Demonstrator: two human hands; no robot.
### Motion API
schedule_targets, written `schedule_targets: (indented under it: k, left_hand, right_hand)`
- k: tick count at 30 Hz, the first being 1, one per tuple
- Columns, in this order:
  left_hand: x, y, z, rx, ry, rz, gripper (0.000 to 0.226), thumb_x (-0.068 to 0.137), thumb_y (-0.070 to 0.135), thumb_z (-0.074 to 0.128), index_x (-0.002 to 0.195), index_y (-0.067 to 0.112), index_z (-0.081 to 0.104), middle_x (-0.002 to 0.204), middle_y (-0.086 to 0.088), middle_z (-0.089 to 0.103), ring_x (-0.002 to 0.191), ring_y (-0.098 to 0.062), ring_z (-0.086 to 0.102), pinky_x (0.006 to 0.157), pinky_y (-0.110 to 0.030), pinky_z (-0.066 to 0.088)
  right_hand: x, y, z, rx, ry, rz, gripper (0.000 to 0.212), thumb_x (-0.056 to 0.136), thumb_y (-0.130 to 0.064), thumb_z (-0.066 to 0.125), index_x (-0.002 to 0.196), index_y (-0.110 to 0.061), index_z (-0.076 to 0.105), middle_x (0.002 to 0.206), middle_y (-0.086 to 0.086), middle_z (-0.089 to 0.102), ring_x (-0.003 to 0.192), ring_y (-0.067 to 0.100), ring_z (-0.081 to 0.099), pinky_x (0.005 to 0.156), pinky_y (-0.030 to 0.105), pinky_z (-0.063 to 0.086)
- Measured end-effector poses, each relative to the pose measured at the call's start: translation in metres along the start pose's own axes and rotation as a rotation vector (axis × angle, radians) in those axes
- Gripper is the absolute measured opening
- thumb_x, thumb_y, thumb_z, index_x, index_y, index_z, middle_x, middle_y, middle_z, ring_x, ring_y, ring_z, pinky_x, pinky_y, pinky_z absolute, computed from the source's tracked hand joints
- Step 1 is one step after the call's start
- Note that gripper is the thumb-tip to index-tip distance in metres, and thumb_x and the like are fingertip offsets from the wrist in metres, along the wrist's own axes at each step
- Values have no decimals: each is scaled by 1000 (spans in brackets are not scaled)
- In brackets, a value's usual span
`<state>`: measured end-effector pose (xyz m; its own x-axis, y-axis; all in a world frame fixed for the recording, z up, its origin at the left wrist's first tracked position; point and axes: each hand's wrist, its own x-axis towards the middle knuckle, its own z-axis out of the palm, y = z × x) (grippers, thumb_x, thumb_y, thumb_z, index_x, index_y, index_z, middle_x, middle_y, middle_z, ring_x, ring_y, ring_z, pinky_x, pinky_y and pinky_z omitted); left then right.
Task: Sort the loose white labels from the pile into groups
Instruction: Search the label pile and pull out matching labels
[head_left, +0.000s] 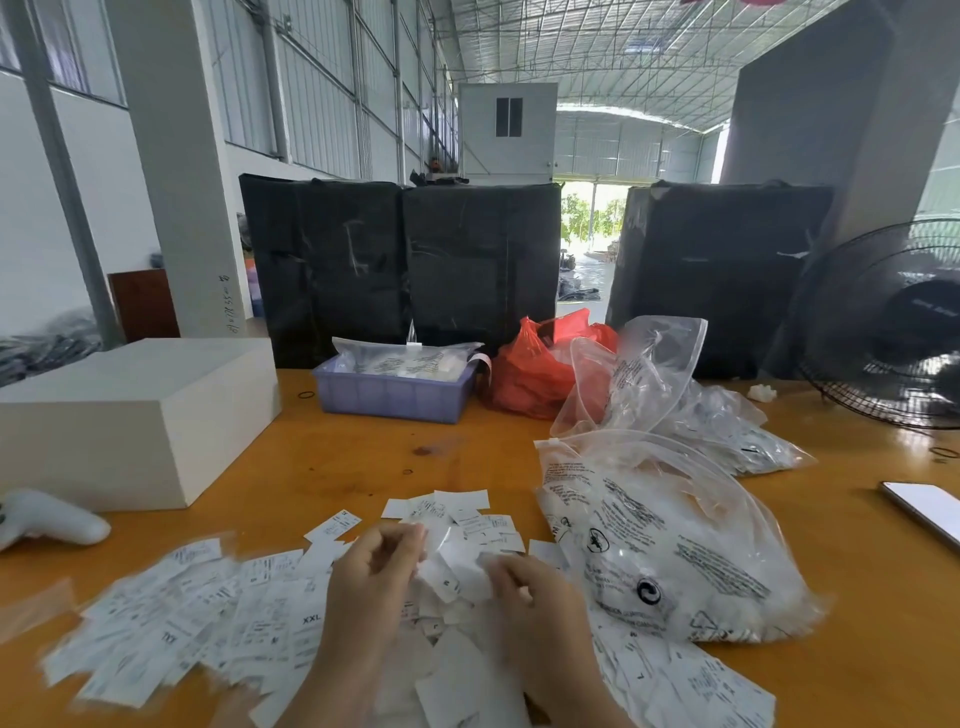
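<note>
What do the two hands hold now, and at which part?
Both hands grip white labels above the pile: the left hand at their left edge, the right hand at the right edge. How many labels cannot be told.

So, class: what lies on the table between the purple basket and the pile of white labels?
In the head view, only bare orange table lies between the purple basket and the pile of white labels, apart from a dark stain and a tiny dark ring.

Place: you're in a warehouse | steel truss roof (597, 47) | corrugated walls (311, 93) | black wrapped bales (400, 265) behind your worktable (467, 452)
</note>
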<state>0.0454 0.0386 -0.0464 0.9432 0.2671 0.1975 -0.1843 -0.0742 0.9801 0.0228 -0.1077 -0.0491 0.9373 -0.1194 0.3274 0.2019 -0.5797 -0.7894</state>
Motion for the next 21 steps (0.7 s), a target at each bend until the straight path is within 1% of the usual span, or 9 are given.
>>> schedule_targets:
  k: [2,4,6,10,12,14,16,18,21]
  left_hand:
    - [-1,1,0,-20,-17,-15,14,85,30,66,72,31,71,75,9,70,77,-14,65,73,-30,52]
    - [-1,3,1,-34,-59,-14,12,86,22,66,77,29,72,76,11,72,77,-12,67,69,-23,51]
    - [-4,7,3,-49,-111,4,11,88,15,63,86,23,70,75,9,72,72,-7,68,60,-15,50]
    - [-11,9,7,-16,-163,78,11,90,18,60,89,24,69,60,8,63,52,-1,54,49,-11,43]
    - [-13,10,8,6,-186,106,10,89,21,60,90,27,68,58,7,60,50,-2,50,47,-12,41]
    - [-15,11,9,19,-199,122,12,88,19,62,93,28,67,63,6,64,54,-9,55,48,-13,44]
    - [-16,12,11,26,-220,126,13,85,21,65,94,29,66,71,6,68,66,-15,63,53,-14,49]
    - [-17,12,12,38,-261,138,18,78,29,66,96,30,65,74,7,69,67,-11,65,56,-15,51]
    - [-17,11,11,78,-276,157,19,82,22,67,99,28,65,74,5,69,68,-7,67,59,-13,50]
  right_hand:
    - [3,1,-9,515,76,194,23,91,-21,56,72,-20,69,61,-5,63,57,9,53,53,15,40]
    - [5,1,-17,1013,67,384,16,90,-12,57,80,-8,70,62,8,65,52,16,57,47,20,46]
    - [7,3,-19,1228,66,448,13,89,-5,56,92,-4,68,62,12,65,47,18,59,42,22,47]
    - [6,7,-15,1209,97,373,31,91,1,50,105,-20,68,67,10,66,49,20,62,42,23,47]
    - [4,7,-16,1151,100,361,28,93,0,48,99,-15,71,74,10,71,54,22,65,44,23,49]
    - [2,5,-16,1053,87,313,29,93,1,47,92,-11,74,80,8,73,60,22,68,49,22,51]
    - [-2,-1,-14,899,21,215,24,92,-5,52,89,-14,75,80,7,73,63,20,68,53,21,51]
    - [-6,-7,-10,730,-58,134,16,88,-14,60,84,-16,75,76,7,72,63,18,67,53,19,48]
    - [-6,-7,-6,557,-71,92,14,85,-13,66,76,-17,76,71,7,71,61,13,63,54,18,45]
